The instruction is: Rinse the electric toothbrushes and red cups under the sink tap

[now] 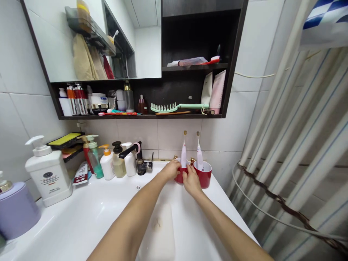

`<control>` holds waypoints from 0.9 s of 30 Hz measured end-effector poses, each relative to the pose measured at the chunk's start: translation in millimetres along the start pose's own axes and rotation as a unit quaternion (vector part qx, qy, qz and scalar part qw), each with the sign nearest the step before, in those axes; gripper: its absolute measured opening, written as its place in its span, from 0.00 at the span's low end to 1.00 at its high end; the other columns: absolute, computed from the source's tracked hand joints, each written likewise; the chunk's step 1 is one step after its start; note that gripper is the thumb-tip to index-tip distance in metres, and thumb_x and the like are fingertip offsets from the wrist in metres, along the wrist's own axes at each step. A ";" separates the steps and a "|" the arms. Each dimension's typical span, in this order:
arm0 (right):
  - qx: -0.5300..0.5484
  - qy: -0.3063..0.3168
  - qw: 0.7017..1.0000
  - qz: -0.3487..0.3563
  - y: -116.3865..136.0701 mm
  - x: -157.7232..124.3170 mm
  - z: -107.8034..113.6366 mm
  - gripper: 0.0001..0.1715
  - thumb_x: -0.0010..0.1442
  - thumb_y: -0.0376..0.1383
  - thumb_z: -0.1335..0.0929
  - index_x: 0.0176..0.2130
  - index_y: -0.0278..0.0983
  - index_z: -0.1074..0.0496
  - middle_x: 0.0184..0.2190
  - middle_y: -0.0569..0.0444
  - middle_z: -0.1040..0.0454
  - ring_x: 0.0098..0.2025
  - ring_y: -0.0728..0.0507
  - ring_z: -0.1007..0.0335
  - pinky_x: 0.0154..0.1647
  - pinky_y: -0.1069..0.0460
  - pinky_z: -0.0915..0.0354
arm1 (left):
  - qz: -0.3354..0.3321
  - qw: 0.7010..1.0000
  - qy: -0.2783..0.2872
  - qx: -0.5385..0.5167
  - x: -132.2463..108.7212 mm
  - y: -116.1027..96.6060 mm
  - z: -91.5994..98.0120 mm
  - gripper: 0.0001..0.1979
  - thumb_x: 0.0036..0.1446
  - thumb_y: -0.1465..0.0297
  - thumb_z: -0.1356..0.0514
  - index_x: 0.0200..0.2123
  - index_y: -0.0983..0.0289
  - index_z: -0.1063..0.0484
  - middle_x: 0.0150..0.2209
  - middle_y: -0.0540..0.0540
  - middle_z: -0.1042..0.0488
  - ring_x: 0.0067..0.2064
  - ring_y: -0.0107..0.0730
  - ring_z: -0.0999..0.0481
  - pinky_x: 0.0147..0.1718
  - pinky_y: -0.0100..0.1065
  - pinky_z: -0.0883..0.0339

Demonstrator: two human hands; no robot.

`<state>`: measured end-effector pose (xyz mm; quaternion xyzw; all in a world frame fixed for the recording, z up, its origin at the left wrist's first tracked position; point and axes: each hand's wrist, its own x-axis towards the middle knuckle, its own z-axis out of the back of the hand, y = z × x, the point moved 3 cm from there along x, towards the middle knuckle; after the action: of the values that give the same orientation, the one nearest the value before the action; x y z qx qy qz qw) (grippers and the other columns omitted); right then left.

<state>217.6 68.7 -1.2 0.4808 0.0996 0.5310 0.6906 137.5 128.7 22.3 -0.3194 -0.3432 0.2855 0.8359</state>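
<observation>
Two red cups stand side by side at the back right of the white sink counter [223, 203], each with a pink-and-white electric toothbrush upright in it. My left hand [172, 169] is wrapped round the left cup [179, 177], under its toothbrush [183, 154]. My right hand [191, 182] rests with curled fingers against the front of the same cup, touching the right cup [205, 175], which holds the other toothbrush [199, 156].
A black tap [138, 159] and several pump bottles line the back edge. A large white pump bottle [48, 173] and a lilac container [15, 210] stand at the left. A dark shelf [141, 116] above carries a green comb and jars. A striped curtain [304, 152] hangs at the right.
</observation>
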 end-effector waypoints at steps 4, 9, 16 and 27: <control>0.015 -0.005 1.000 0.013 -0.6 -5.2 0.8 0.26 0.45 0.32 0.44 0.46 0.30 0.44 0.47 0.45 0.44 0.51 0.41 0.54 0.47 0.49 0.52 | 0.008 0.999 -0.018 -0.033 -1.0 -2.1 5.2 0.12 0.27 0.86 0.48 0.12 0.63 0.38 0.22 0.50 0.36 0.34 0.30 0.38 0.40 0.29 0.49; 0.054 -0.014 0.998 0.025 10.9 -9.5 20.4 0.29 0.44 0.34 0.42 0.48 0.32 0.47 0.32 0.48 0.35 0.36 0.43 0.39 0.38 0.49 0.44 | 0.045 0.988 -0.127 -0.070 -20.9 -16.5 12.9 0.15 0.33 0.82 0.47 0.29 0.63 0.35 0.27 0.50 0.36 0.35 0.29 0.38 0.40 0.31 0.49; 0.307 0.048 0.942 0.125 96.5 -52.3 68.1 0.37 0.46 0.34 0.42 0.51 0.47 0.68 0.18 0.64 0.45 0.15 0.54 0.49 0.15 0.58 0.46 | -0.016 0.888 -0.099 -0.448 -78.1 -110.2 34.9 0.35 0.39 0.77 0.47 0.50 0.57 0.62 0.19 0.43 0.42 0.18 0.16 0.43 0.22 0.24 0.46; 0.504 0.101 0.857 0.016 114.3 -90.6 66.1 0.22 0.49 0.46 0.46 0.14 0.35 0.42 0.11 0.62 0.45 0.11 0.56 0.51 0.12 0.58 0.52 | 0.092 0.816 -0.065 -0.567 -118.0 -117.0 38.6 0.22 0.42 0.52 0.56 0.15 0.66 0.42 0.07 0.46 0.45 0.10 0.17 0.49 0.11 0.23 0.60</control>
<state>150.0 -46.4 87.2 0.7088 0.4153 0.4641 0.3313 67.6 -14.5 83.2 -0.7476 -0.4668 0.1364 0.4523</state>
